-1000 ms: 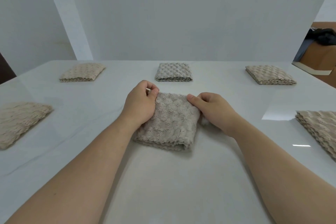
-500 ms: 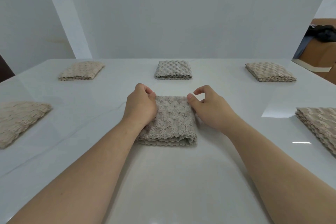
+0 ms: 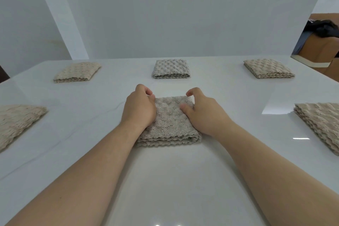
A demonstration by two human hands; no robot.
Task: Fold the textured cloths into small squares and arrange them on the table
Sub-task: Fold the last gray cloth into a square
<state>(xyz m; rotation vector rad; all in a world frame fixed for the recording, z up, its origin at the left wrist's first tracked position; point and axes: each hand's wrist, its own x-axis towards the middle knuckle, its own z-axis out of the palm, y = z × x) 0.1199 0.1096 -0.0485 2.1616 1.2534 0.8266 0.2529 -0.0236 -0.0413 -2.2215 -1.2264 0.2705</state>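
Risk: layers spring open or skew on uneven release. Folded cloth (image 3: pixel 171 124) sits just nearer than grey square (image 3: pixel 171 69). Left hand (image 3: pixel 140 109) curled at corner toward that square, grip hidden; right hand (image 3: pixel 204 114) thumb presses top, fingers loosely arched.

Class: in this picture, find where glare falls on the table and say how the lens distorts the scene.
Head view: bright glare patch on the table beside the right-edge cloth; wide-angle stretch enlarges the forearms and tilts the wall lines.

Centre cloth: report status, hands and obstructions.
Left hand at left edge of centre cloth, fingers curled, grip unclear. Right hand: thumb pressing on top. Cloth folded square, flat on table. Nothing blocking.
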